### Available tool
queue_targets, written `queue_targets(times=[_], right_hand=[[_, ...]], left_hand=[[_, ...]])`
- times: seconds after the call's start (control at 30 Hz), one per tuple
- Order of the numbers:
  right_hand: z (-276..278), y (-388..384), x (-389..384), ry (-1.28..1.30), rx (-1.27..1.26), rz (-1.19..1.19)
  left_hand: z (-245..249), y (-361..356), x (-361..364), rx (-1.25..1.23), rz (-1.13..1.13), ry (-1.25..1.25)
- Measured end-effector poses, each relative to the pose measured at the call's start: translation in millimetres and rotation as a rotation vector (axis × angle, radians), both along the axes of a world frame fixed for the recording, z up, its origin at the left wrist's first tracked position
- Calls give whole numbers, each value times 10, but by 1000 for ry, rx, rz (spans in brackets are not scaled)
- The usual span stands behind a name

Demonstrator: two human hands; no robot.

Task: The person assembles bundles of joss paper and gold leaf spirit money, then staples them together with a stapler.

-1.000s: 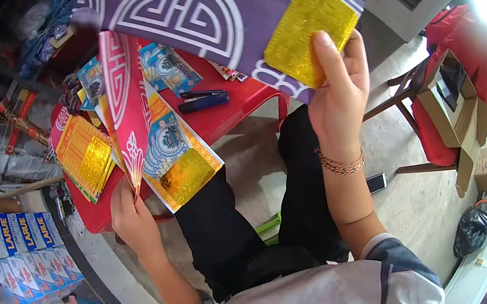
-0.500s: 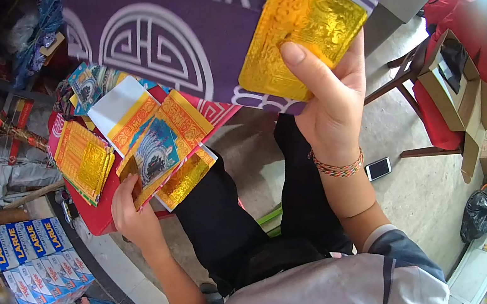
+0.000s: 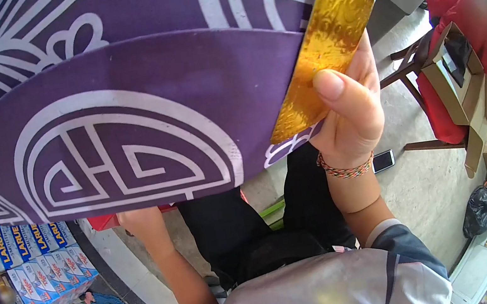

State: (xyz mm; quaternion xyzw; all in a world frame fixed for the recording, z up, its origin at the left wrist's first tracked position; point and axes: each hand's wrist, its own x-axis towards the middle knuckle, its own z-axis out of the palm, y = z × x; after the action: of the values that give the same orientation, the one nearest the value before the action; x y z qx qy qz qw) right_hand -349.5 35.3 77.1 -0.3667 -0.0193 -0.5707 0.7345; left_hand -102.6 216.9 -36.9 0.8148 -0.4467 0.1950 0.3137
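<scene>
My right hand (image 3: 349, 113) grips a gold foil sheet (image 3: 323, 50) together with a large purple paper (image 3: 139, 98) printed with white round emblems. The purple paper is raised close to the camera and fills the upper left of the view. My left hand is hidden behind it; only the left forearm (image 3: 168, 259) shows below its edge. A beaded bracelet (image 3: 347, 169) circles my right wrist. A sliver of the red table (image 3: 105, 221) shows under the paper.
Stacked blue-and-white LARUE boxes (image 3: 11, 252) stand at the left. A phone (image 3: 383, 160) lies on the concrete floor. At the right are a wooden chair with an open cardboard box (image 3: 456, 86) and red cloth, plus a black bag (image 3: 482, 210).
The purple paper and gold sheet have come up toward the camera, now covering the red table, the printed sheets and my left hand.
</scene>
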Motion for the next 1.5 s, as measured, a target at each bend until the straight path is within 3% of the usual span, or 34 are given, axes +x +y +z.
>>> queue_targets(times=[0.07,0.13,0.17,0.27,0.33,0.87,0.93,1.0,1.07,1.13,1.23,1.3,1.33,1.4,1.47,1.5], right_hand=[[1,-7,-14,-17,7,32],[1,-22,-22,-65,20,99],[-86,-60,0,-172,-9,150],[-98,-82,-4,-278,31,280],[-46,-66,-29,-183,43,242],[-115,-120,2,-281,112,412],[-122,-165,-7,-304,127,414],[-101,-304,-108,-92,12,89],[6,-384,-223,105,-34,-406],[161,-630,-264,125,-158,-778],[314,-832,-109,87,-351,-910],[200,-957,70,375,-510,-1144],[90,-1081,181,397,-631,-1163],[-43,-1205,278,779,-849,-1073],[-80,-1337,343,1031,-1199,-1140],[-116,-1343,349,1023,-1200,-1139]], left_hand=[[-39,56,27,22,-75,-69],[-43,54,-41,-87,-72,45],[-161,150,72,14,-117,-113],[-139,153,17,9,-106,-114],[-150,169,17,12,-102,-112],[-252,217,74,33,-93,-102],[-207,175,99,82,-25,4],[110,65,-41,169,63,-37],[264,5,-87,-68,-27,129],[401,19,-100,-117,19,171],[490,98,2,-294,-43,402],[532,163,91,-360,-65,491],[550,200,135,-414,-97,580],[545,269,164,-471,-129,681],[586,298,150,-531,-34,952],[331,384,328,-595,-167,967]])
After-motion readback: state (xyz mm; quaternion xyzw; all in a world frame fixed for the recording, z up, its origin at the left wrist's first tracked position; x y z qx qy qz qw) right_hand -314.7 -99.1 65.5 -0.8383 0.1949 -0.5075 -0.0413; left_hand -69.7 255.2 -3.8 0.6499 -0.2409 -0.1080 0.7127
